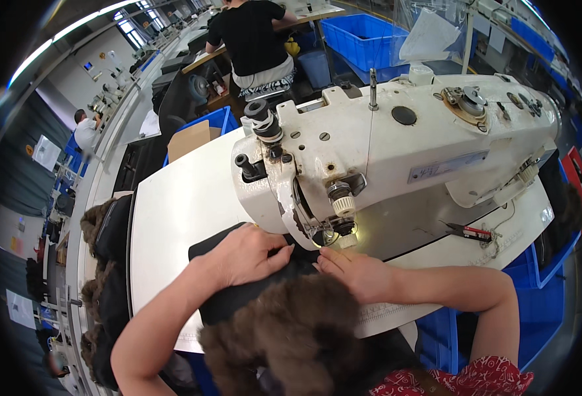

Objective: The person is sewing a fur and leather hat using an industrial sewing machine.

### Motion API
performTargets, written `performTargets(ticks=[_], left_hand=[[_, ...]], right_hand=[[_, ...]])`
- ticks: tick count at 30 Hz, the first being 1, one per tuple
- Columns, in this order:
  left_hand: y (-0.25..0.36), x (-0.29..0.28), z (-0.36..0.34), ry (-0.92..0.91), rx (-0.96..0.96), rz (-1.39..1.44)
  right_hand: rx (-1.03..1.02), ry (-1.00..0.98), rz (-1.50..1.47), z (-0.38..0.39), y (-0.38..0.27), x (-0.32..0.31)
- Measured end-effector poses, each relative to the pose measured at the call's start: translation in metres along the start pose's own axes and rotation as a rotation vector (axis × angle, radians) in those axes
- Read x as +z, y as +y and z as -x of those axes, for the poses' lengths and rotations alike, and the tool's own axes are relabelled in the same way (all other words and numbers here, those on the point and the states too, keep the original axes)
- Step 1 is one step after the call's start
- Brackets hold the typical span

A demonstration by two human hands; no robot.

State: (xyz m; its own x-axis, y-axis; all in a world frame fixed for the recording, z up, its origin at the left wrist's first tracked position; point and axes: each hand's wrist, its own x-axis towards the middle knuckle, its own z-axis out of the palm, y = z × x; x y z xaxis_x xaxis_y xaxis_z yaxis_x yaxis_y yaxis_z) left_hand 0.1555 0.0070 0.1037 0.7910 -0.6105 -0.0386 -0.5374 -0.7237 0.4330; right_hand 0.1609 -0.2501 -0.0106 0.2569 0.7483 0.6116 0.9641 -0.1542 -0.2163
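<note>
Head view: black cloth (pixel 228 302) lies on the white table (pixel 179 191) by the sewing machine's (pixel 396 142) needle area; needle tip hard to make out, cloth partly hidden by brown fur (pixel 277 330) cut off below. Left hand (pixel 248 255) curls on the cloth, right hand (pixel 360 274) flatter beside the needle area (can't tell if either pinches). Tabletop spreads left to its dark edge; machine crowds the far side; red snips (pixel 470 231) rightward.

One left hand (pixel 250 255) and one right hand (pixel 357 272); one fur-trimmed black cloth (pixel 241 300); one large sewing machine (pixel 363 138) in the foreground; one pair of snips (pixel 470 231); at least three blue bins (pixel 351 49); at least two other people (pixel 248 43).
</note>
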Motion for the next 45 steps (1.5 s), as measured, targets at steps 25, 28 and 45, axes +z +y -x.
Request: performTargets(ticks=[25,28,45], left_hand=[[0.038,0.043,-0.003,0.064,-0.169,-0.278],[0.042,0.042,-0.004,0.085,-0.165,-0.312],[0.044,0.043,-0.006,0.129,-0.079,-0.398]], right_hand=[[-0.199,-0.131,0.390,-0.017,-0.016,-0.017],[-0.192,-0.128,0.362,-0.018,-0.015,-0.019],[-0.228,-0.096,0.301,-0.011,-0.009,-0.018]])
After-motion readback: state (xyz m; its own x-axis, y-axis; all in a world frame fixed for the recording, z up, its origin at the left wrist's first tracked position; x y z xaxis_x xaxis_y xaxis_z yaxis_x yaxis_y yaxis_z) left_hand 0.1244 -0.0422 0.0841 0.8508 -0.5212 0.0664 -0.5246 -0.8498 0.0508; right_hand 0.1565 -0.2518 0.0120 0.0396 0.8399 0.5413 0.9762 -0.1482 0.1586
